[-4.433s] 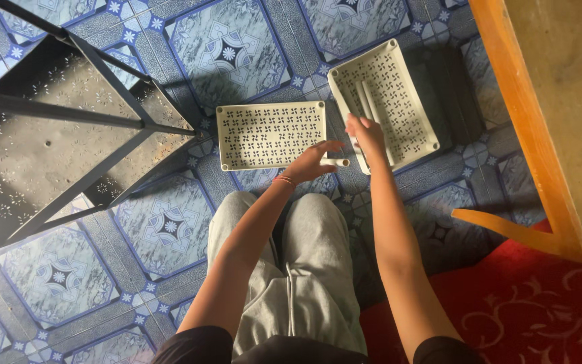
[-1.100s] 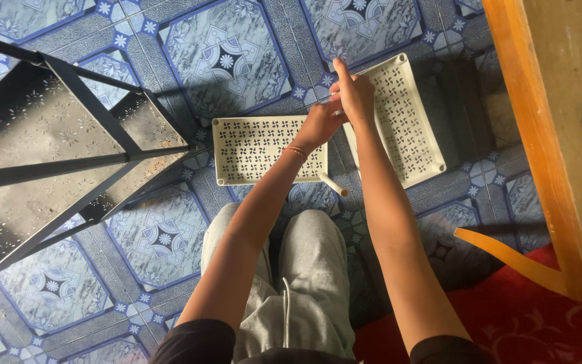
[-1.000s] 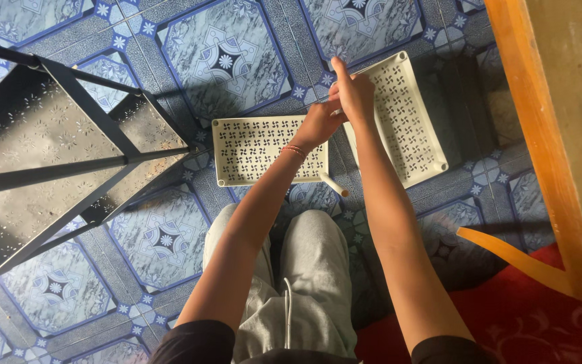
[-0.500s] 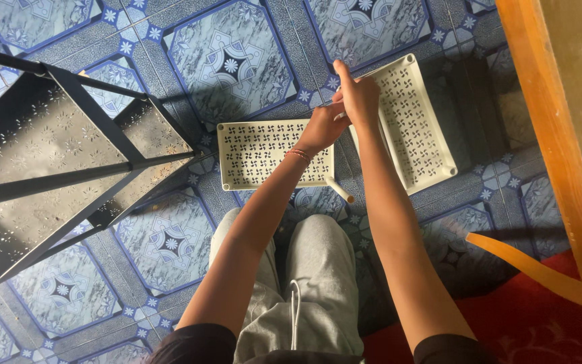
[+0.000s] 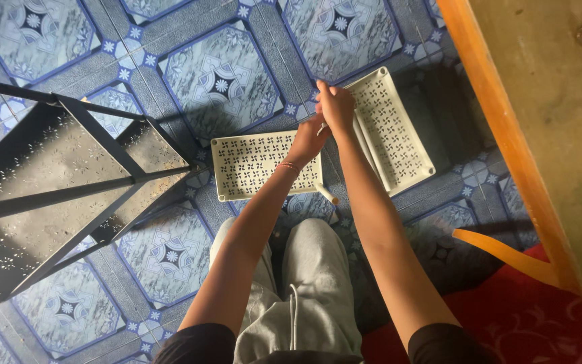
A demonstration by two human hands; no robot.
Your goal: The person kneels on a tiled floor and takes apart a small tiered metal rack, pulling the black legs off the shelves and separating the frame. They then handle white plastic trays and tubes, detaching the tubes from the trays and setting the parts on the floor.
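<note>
White perforated panels on blue patterned floor tiles (image 5: 223, 74). Flat panel (image 5: 254, 165) lying near centre, long axis left-right. Tilted panel (image 5: 395, 128) to its right, long axis running near-far. Both hands meeting at corner between the two. Left hand (image 5: 308, 138) curled on flat panel's far right corner. Right hand (image 5: 335, 108) just beyond, fingers closed on tilted panel's left edge. White peg (image 5: 326, 193) near flat panel's near right corner. Black metal rack (image 5: 55, 195) left, wooden furniture (image 5: 500, 135) right.
</note>
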